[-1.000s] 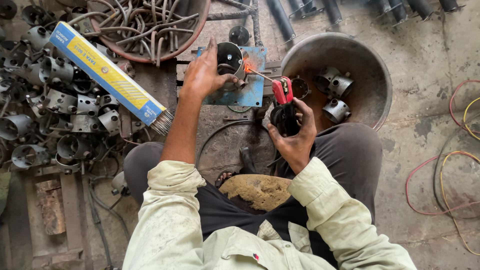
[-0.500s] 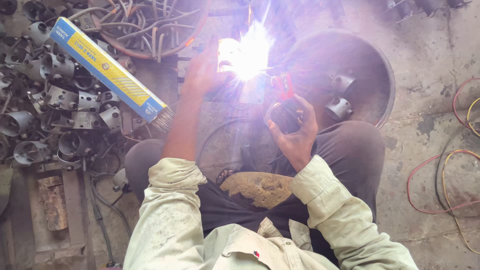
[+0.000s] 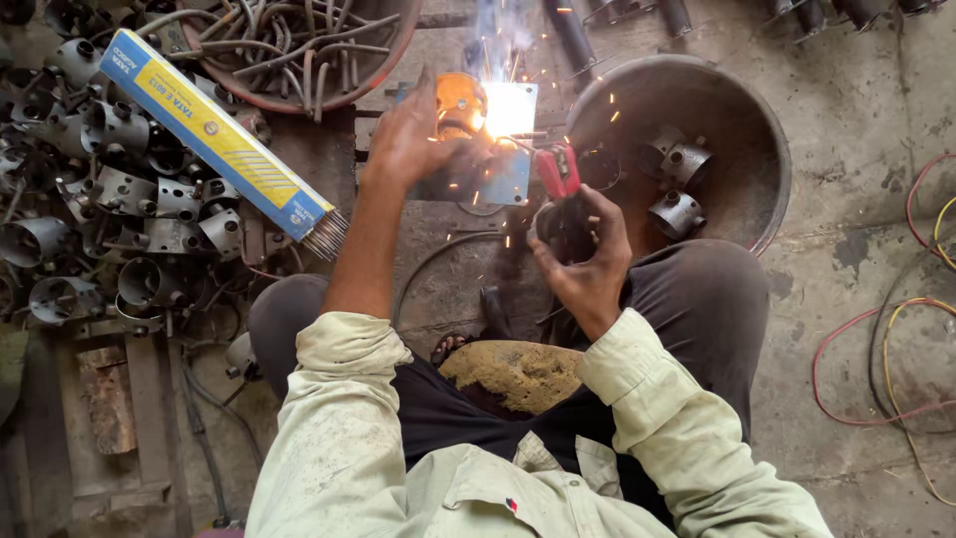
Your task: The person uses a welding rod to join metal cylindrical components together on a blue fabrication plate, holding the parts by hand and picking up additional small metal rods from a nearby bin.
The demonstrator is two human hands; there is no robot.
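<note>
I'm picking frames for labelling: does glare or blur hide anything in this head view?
In the head view, white glare from the welding arc washes out the joint on the blue plate and tints the ring orange; both hands, left hand, right hand, remain sharp.

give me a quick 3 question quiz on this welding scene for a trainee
1. True or false: the right hand grips the red-and-black electrode holder.
2. Where do the finished-looking short metal tube pieces lie? A) in the round metal basin B) on the person's lap C) inside the long blue-and-yellow box
3. Fill in: the left hand rests by the round workpiece on the ____ plate, next to the bright arc.

Key
1. True
2. A
3. Blue
</note>
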